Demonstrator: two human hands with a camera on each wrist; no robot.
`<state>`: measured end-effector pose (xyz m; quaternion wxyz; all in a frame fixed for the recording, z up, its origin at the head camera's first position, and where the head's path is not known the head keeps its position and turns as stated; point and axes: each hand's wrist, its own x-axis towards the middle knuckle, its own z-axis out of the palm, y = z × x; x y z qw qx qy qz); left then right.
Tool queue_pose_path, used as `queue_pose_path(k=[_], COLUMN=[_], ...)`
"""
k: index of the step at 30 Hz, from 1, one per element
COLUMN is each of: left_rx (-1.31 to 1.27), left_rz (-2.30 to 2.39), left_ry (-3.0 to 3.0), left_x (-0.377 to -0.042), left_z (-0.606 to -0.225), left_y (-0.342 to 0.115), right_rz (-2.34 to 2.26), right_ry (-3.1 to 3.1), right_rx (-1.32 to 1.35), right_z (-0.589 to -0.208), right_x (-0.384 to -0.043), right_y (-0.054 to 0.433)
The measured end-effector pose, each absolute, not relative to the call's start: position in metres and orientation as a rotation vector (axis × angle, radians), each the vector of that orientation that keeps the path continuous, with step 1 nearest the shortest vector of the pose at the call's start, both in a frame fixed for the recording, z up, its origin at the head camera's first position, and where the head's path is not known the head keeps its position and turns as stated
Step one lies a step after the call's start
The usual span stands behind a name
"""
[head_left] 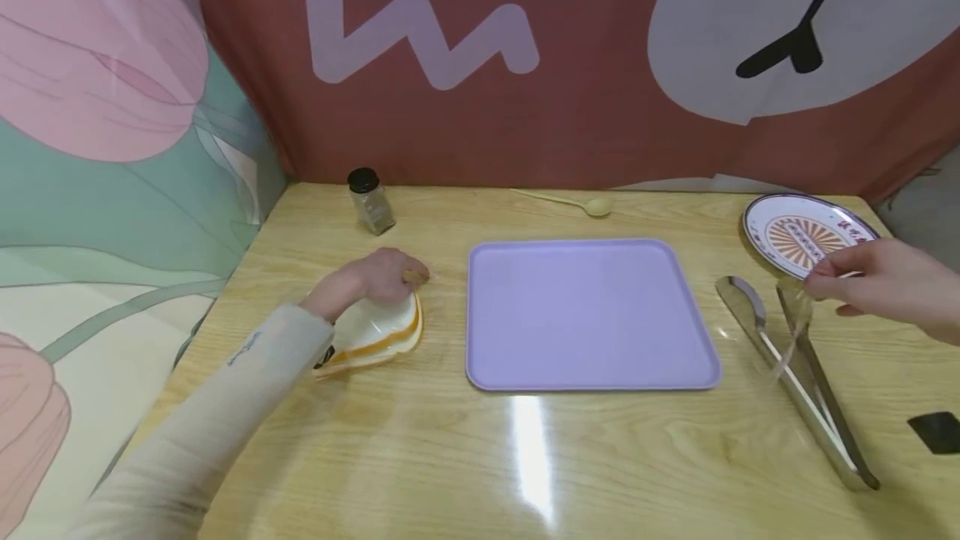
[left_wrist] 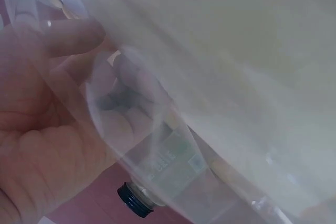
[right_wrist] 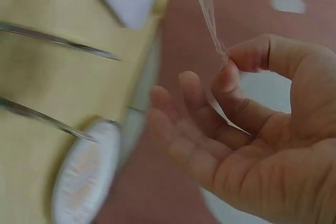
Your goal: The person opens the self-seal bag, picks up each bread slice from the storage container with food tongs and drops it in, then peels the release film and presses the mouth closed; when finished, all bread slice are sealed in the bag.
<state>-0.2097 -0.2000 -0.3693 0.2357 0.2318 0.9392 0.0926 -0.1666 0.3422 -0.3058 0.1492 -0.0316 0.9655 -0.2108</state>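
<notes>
Toward the left of the table, white bread slices with orange-brown crust (head_left: 393,338) lie in clear plastic packaging. My left hand (head_left: 382,275) is at their upper edge, its fingers curled at the clear film. Up close in the left wrist view, the clear plastic bag (left_wrist: 173,182) passes in front of the fingers of this left hand (left_wrist: 47,124). Over at the right, my right hand (head_left: 873,282) pinches a thin clear plastic strip (right_wrist: 206,9) between thumb and forefinger. The other fingers of that right hand (right_wrist: 247,166) are loosely bent.
A lilac tray (head_left: 588,315) occupies the table's middle. Behind the bread stands a black-capped seasoning jar (head_left: 372,205). A pale spoon (head_left: 592,207) lies at the back. Metal tongs (head_left: 806,407) lie below my right hand, near a patterned plate (head_left: 780,223).
</notes>
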Motion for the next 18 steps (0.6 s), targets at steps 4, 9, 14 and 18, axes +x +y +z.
queue_pose_path(k=[4, 9, 14, 18], left_rx=[0.632, 0.611, 0.538, 0.538], left_rz=[0.244, 0.259, 0.284, 0.306], left_ry=[2.584, 2.588, 2.582, 2.599], left_x=[-0.210, -0.209, -0.206, -0.204], left_z=[-0.370, -0.368, -0.365, -0.363], left_y=[-0.200, -0.200, -0.200, -0.203], right_rz=[-0.677, -0.642, -0.544, -0.541], right_ry=[2.686, 2.730, 2.793, 2.827], right_rx=[-0.197, -0.296, -0.408, -0.434], right_z=[-0.333, -0.350, -0.354, -0.351], right_x=[-0.183, -0.195, -0.202, -0.204], right_y=[0.333, 0.324, 0.311, 0.300])
